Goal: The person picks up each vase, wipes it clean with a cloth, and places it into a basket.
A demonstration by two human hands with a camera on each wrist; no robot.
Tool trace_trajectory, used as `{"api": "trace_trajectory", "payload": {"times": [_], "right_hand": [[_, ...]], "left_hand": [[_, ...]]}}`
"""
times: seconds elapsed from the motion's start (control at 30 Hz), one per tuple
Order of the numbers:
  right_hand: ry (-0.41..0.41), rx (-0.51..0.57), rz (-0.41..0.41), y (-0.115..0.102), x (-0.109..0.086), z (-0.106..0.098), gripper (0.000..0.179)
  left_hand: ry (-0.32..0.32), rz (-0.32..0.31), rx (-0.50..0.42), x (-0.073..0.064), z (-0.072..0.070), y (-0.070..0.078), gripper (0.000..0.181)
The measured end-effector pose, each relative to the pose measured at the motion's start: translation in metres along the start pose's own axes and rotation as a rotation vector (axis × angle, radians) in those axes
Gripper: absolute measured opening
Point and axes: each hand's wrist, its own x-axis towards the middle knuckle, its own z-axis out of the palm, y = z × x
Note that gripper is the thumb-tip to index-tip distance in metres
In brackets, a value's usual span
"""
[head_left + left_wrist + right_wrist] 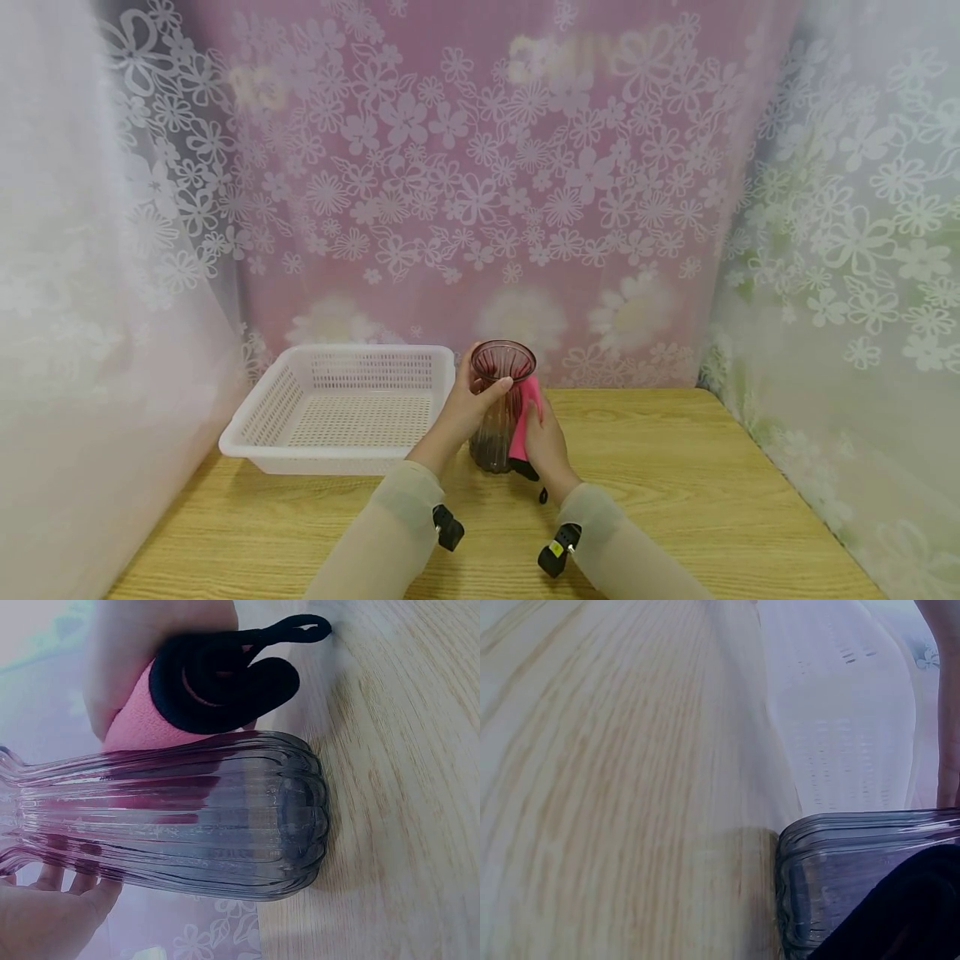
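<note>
Head view: a white perforated basket [337, 452] sits on the table [675, 467], left of the vase and just beside it. No contents are visible in the basket. Next, the left hand [467, 408] grips the upper part of the vase [491, 433], thumb across the near side and fingers around the far side. The vase, ribbed glass shading from purplish at the rim to grey at the base, is held near upright; whether its base touches the table cannot be confirmed. Right of the vase, a folded pink cloth [522, 429] with black edging lies against the glass. The right hand [549, 446] holds this cloth from the vase's outer right side.

Step in hand, as judged: wiping the vase's outer wall. The next move probably calls for a steady left-hand grip, light cloth pressure along the ribs, and rotation of the vase to present another side.
</note>
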Motion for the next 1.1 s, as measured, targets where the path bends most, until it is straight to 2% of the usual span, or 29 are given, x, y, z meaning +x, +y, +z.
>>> {"api": "trace_trajectory", "payload": {"times": [0.63, 0.93, 1.1], "right_hand": [[-0.060, -0.111, 0.089, 0.012, 0.006, -0.002, 0.059], [-0.105, -0.101, 0.096, 0.011, 0.006, -0.005, 0.057], [-0.121, -0.165, 0.076, 0.011, 0.009, -0.007, 0.055]], "left_hand": [[0.003, -0.009, 0.008, 0.001, 0.000, -0.001, 0.089], [-0.005, -0.013, 0.004, 0.001, 0.000, 0.000, 0.090], [-0.006, -0.012, 0.003, 0.001, -0.001, 0.000, 0.090]]}}
